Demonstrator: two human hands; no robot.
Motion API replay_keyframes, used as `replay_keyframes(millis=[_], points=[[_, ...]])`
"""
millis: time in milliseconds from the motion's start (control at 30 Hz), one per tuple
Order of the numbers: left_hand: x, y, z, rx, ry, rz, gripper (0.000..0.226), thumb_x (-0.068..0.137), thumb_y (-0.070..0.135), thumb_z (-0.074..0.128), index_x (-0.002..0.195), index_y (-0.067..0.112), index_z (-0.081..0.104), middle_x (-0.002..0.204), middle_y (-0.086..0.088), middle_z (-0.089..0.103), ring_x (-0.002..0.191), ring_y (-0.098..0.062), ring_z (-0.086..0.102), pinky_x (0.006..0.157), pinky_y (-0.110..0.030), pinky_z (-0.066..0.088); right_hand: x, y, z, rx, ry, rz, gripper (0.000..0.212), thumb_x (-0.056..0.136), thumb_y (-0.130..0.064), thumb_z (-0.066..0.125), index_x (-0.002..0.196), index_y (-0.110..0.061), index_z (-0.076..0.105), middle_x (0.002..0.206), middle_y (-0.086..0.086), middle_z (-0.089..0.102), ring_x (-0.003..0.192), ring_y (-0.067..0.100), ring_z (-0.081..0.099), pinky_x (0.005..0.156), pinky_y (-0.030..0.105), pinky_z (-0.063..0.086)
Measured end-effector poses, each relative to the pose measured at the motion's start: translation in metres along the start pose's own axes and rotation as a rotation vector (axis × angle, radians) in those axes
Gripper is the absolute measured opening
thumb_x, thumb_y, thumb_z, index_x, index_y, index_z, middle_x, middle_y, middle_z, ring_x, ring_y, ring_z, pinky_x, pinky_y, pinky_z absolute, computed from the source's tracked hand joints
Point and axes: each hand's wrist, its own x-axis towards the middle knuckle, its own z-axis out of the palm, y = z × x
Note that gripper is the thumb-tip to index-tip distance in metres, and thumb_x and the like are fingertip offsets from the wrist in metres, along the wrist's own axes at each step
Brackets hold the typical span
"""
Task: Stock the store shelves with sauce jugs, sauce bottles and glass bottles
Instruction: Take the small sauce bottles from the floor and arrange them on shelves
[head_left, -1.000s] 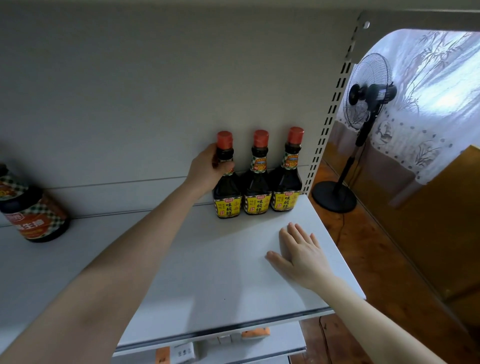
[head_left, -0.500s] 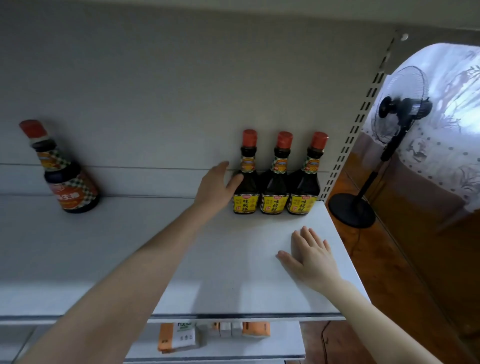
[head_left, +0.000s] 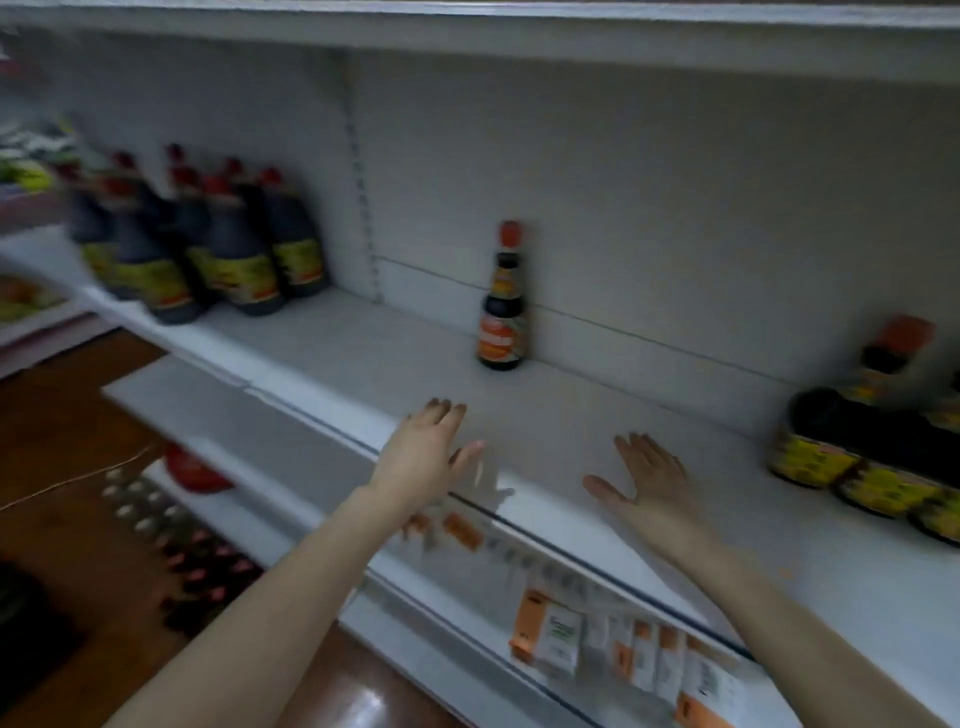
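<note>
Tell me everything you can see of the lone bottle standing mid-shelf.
The bottle is slim, with a red cap, a narrow neck with a yellowish band and a dark glossy body bearing an orange label, its print too blurred to read. It stands upright on the white shelf, near the back panel, apart from other bottles. Only the shelf touches it; the left hand and right hand are nearer the front edge.

Your bare left hand (head_left: 423, 457) reaches forward with fingers straight and loosely spread, gripping nothing. Your bare right hand (head_left: 649, 486) is palm-down, fingers splayed, thumb out.
</note>
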Motion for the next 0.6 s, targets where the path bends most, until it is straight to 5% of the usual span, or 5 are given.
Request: replay_keyframes(millis=[167,600], points=[[-0.086,-0.133,-0.035,0.033,0.055,-0.204,0.072,0.091,0.059,0.031,0.143,0.011,0.030,0.150,-0.008,0.031,0.141,-0.021,0.022,0.114,-0.039,0.020,0.018,-0.145,0.054,0.012,-0.002,-0.250,0.098,0.075,-0.081,0.024,0.142,-0.011,0.031,0.152,0.011,0.027,0.141,0.024,0.021,0.114,0.036,0.016],[-0.276,-0.382,-0.057,-0.032,0.004,-0.757,0.067,0.092,0.055,0.035,0.147,0.017,0.022,0.154,-0.006,0.022,0.144,-0.020,0.014,0.117,-0.040,0.014,0.042,-0.395,0.219,-0.033,-0.271,-0.526,0.073,0.088,-0.053,0.049,0.142,-0.008,0.029,0.152,0.011,0.027,0.141,0.022,0.022,0.116,0.034,0.016]])
